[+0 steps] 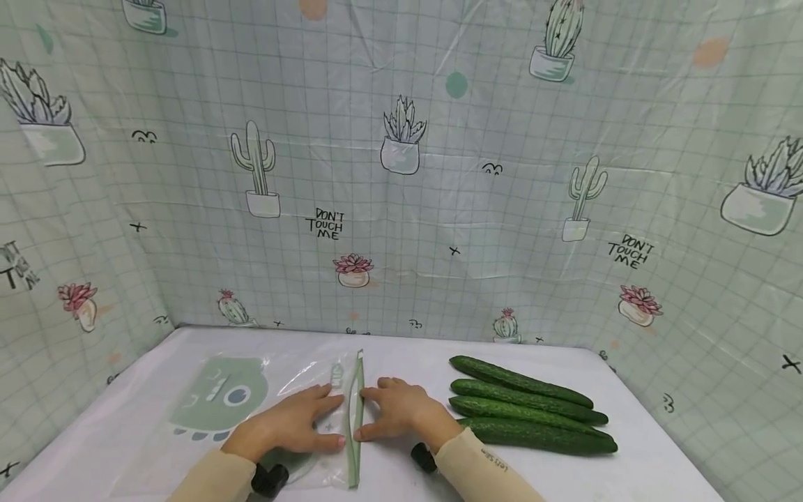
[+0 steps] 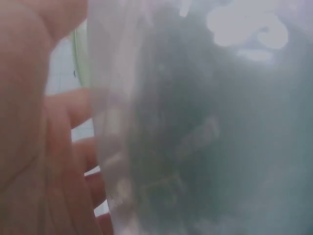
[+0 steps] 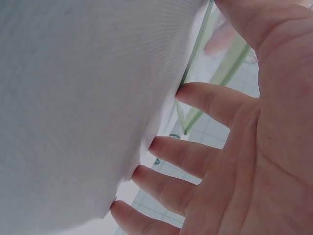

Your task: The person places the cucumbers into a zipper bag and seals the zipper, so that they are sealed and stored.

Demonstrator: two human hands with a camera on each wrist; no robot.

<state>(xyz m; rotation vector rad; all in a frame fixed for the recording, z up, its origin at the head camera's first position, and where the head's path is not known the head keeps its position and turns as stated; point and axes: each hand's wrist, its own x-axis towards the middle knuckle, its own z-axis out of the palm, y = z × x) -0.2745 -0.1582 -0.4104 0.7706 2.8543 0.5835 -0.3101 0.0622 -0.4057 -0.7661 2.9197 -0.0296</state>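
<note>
A clear zip bag (image 1: pixel 218 397) printed with a green one-eyed monster lies flat on the white table, its green-edged mouth (image 1: pixel 354 467) turned to the right. Along the middle of that mouth the two green strips stand slightly apart. My left hand (image 1: pixel 291 422) rests on the bag just left of the mouth, fingers spread. On the other side, my right hand (image 1: pixel 401 408) touches the right-hand strip with thumb and index fingertip. In the right wrist view the other fingertips of this hand (image 3: pixel 220 152) press on the white tabletop. The film (image 2: pixel 210 147) fills most of the left wrist view.
Several long green cucumbers (image 1: pixel 521 383) lie side by side on the right of the table (image 1: pixel 401 355). A patterned cloth (image 1: pixel 433 209) hangs behind and at both sides. Small black devices (image 1: pixel 270 481) sit at both wrists.
</note>
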